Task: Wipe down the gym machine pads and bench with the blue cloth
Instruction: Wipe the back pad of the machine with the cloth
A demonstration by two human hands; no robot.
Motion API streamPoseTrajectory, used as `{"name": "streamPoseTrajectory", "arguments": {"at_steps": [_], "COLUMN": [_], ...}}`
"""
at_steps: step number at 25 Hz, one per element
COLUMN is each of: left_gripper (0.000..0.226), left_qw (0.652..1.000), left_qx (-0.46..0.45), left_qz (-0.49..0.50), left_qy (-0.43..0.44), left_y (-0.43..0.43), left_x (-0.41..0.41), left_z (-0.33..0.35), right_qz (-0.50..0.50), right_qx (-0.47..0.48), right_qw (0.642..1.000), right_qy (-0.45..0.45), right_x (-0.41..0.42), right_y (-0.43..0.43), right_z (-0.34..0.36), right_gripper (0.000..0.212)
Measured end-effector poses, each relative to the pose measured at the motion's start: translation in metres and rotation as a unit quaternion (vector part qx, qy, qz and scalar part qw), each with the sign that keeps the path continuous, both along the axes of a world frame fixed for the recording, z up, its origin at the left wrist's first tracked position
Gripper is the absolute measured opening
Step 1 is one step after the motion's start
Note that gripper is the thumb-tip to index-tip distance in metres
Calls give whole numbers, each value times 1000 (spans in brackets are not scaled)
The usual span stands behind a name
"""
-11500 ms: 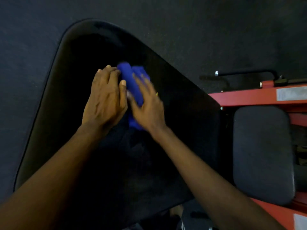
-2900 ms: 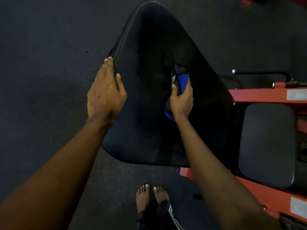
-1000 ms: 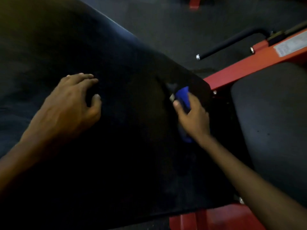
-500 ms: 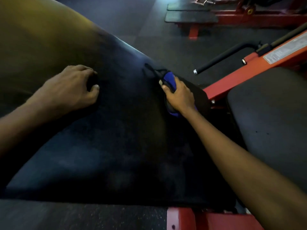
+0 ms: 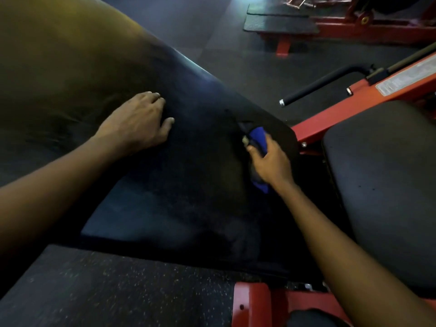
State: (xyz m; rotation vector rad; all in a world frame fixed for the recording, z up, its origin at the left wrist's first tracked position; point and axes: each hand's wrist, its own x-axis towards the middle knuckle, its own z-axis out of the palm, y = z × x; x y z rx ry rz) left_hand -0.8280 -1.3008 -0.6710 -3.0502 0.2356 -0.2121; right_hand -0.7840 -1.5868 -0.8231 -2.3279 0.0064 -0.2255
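Note:
A large black back pad [image 5: 151,190] fills the left and middle of the head view, tilted up to the left. My right hand [image 5: 271,161] grips the blue cloth [image 5: 258,140] and holds it against the pad near its right corner. A bit of the cloth sticks out below the wrist. My left hand [image 5: 139,123] rests on the pad's upper surface with the fingers loosely bent. A second black pad, the seat [image 5: 387,185], lies to the right on the red frame [image 5: 330,116].
A black handle bar [image 5: 316,86] juts out from the red frame beyond the pad. Another red machine with a black foot plate [image 5: 280,22] stands at the back. The dark speckled rubber floor [image 5: 118,291] lies below the pad, and a red base bar [image 5: 254,303] at the bottom.
My right hand has slid the blue cloth a little down and right along the pad toward its corner. My left hand has stayed in place on the pad.

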Motion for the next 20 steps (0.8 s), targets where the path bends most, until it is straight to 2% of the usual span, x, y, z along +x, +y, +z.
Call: {"name": "streamPoseTrajectory", "arguments": {"at_steps": [3, 7, 9, 10, 13, 16, 20], "left_gripper": [61, 59, 58, 58, 57, 49, 37], "left_qw": [1000, 1000, 1000, 1000, 1000, 1000, 999], "left_qx": [6, -1, 2, 4, -3, 9, -22], "left_qz": [2, 4, -1, 0, 15, -14, -33], "left_qy": [2, -3, -10, -11, -2, -17, 3], "left_y": [0, -2, -3, -3, -4, -5, -19], "left_x": [1, 0, 0, 1, -2, -6, -11], "left_z": [-1, 0, -1, -2, 1, 4, 2], "right_qz": [-33, 114, 191, 196, 68, -25, 82], "right_qx": [-33, -8, -35, -37, -13, -42, -25], "right_qw": [999, 991, 977, 976, 997, 997, 996], "right_qy": [16, -65, -88, -91, -19, 51, 6], "right_x": [2, -99, -114, -103, -34, -7, -97], "right_y": [8, 27, 14, 5, -28, -43, -27], "right_z": [12, 20, 11, 5, -18, -20, -4], "right_gripper": [67, 66, 63, 61, 59, 67, 69]}}
